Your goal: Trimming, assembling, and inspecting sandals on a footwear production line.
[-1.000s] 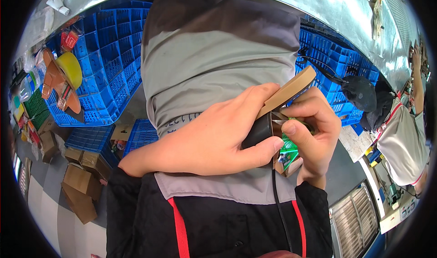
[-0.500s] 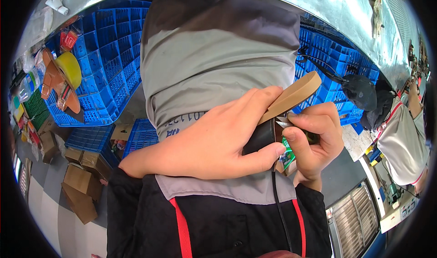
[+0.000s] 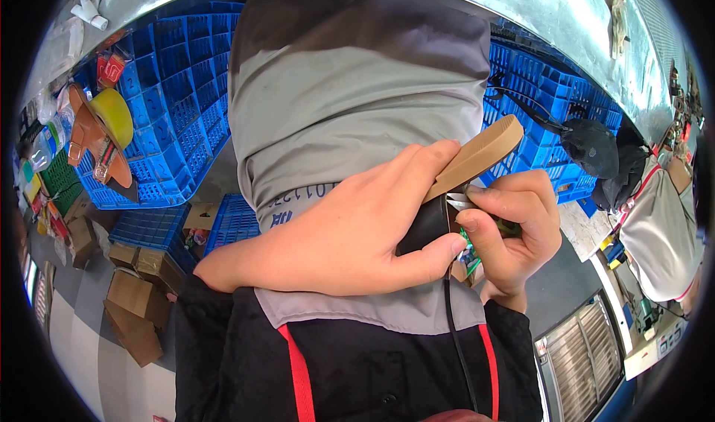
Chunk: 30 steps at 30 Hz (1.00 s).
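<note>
Left hand [image 3: 372, 221] lies back-up across the lap, forearm coming in from lower left, fingers clamped over one sandal [image 3: 480, 157]; thumb points right along its black upper [image 3: 423, 228]. Right hand [image 3: 521, 217] rises from below right, wrist bent, fingers curled, thumb and index pinching one silvery blade [image 3: 457, 198] at the upper's edge; rest of blade hidden. Hands close together, sandal between, tan sole sticking up past left fingers. One thin black strip [image 3: 450, 310] hangs below the hands. Gray apron [image 3: 335, 116] beneath and beyond hands, two red straps [image 3: 302, 373] nearer the body. Two blue crate stacks: one [image 3: 175, 102] beyond left hand, one [image 3: 540, 102] beyond right. One yellow tape roll [image 3: 113, 116] far left of hands.
</note>
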{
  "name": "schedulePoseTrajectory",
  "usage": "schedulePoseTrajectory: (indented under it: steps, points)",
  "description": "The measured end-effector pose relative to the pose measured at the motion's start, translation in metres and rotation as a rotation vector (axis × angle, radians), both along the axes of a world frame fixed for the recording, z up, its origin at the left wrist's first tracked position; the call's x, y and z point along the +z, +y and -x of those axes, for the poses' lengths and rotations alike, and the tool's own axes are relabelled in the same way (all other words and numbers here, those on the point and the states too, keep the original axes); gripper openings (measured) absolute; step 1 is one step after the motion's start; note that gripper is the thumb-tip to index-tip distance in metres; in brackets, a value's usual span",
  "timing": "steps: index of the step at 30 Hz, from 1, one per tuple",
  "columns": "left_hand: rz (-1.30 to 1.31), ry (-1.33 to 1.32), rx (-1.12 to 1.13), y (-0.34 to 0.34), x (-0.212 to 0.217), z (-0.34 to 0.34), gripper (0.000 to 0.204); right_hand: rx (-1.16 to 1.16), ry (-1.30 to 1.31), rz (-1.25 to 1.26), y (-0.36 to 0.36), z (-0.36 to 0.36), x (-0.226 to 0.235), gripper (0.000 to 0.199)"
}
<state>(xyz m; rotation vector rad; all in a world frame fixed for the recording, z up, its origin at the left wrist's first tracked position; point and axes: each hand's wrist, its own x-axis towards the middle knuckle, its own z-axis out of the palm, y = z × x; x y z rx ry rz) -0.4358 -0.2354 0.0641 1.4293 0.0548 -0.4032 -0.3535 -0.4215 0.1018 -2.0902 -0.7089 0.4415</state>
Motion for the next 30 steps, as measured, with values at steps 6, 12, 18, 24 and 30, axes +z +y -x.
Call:
schedulePoseTrajectory:
  steps: [6, 12, 18, 24, 30]
  points:
    - [-0.055, -0.022, 0.001, -0.003, -0.003, 0.004, 0.072, 0.013, 0.037, 0.022, 0.000, -0.003, 0.000, 0.024]
    - [-0.084, -0.016, -0.018, -0.005, 0.002, 0.003, 0.072, -0.002, 0.121, 0.010, 0.002, -0.007, 0.005, 0.022]
    - [-0.069, 0.067, -0.127, 0.004, 0.004, -0.004, 0.073, -0.013, 0.207, 0.074, 0.004, -0.015, 0.008, 0.020]
    - [-0.027, 0.074, -0.134, 0.004, 0.005, -0.006, 0.074, -0.024, 0.287, 0.028, -0.001, -0.016, 0.001, 0.018]
    - [0.022, 0.033, -0.123, 0.005, 0.002, -0.007, 0.072, -0.103, 0.384, -0.115, -0.002, -0.013, -0.005, 0.019]
